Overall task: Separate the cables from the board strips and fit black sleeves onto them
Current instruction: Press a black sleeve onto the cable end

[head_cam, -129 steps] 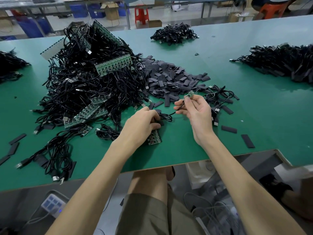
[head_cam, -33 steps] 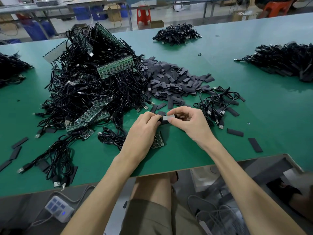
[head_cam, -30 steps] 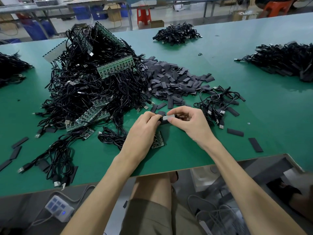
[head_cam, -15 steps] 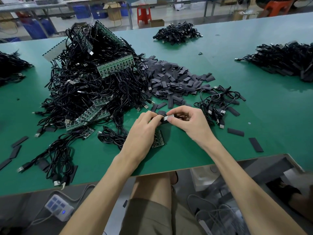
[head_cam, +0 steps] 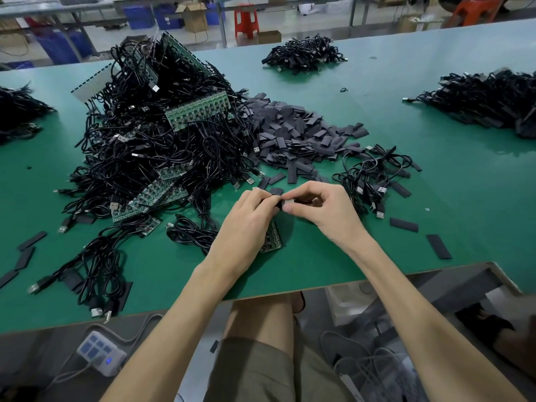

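Mostly hidden, short black sleeve [head_cam: 277, 202]

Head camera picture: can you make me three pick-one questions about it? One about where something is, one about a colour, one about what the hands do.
1. Where does the pile of flat black sleeves lie?
A) just right of the big cable heap
B) on the floor
C) in a box

2. What colour is the table top?
A) white
B) green
C) yellow

3. What are the left hand and right hand doing?
A) lying flat
B) waving
C) pinching a small black part between them

Answers: 1 A, the sleeves spill out beside the heap's right edge; 2 B, the bare top is green; 3 C, both hands close on the part where they meet.
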`<state>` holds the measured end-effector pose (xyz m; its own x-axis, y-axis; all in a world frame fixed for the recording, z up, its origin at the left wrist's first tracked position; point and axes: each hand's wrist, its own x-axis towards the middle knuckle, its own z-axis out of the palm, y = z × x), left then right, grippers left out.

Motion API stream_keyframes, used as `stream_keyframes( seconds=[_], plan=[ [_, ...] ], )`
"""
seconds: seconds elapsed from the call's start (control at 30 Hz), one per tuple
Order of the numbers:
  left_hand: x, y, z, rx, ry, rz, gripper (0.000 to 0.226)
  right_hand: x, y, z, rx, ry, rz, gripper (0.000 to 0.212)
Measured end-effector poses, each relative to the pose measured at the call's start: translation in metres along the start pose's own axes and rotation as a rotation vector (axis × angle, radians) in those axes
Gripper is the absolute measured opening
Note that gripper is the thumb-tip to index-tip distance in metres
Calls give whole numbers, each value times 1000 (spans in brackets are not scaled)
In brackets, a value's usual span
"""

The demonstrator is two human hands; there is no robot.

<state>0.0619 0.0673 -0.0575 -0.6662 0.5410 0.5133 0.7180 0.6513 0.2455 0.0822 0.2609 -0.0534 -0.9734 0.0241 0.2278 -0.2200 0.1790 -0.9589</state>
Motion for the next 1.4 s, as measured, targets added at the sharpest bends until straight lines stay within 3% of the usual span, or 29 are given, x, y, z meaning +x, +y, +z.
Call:
stream_keyframes(
  seconds=[0.47,0.8,1.4],
  plan=[
    [3,12,-13,-110,-46,-171,30,0,-3,-1,50,80,-6,8],
    [1,9,-10,-75,-23,-64,23,-1,-4,-1,45,8,14,5],
    [1,4,-5,-4,18,21,18,-3,-4,-1,23,50,76,13]
  ],
)
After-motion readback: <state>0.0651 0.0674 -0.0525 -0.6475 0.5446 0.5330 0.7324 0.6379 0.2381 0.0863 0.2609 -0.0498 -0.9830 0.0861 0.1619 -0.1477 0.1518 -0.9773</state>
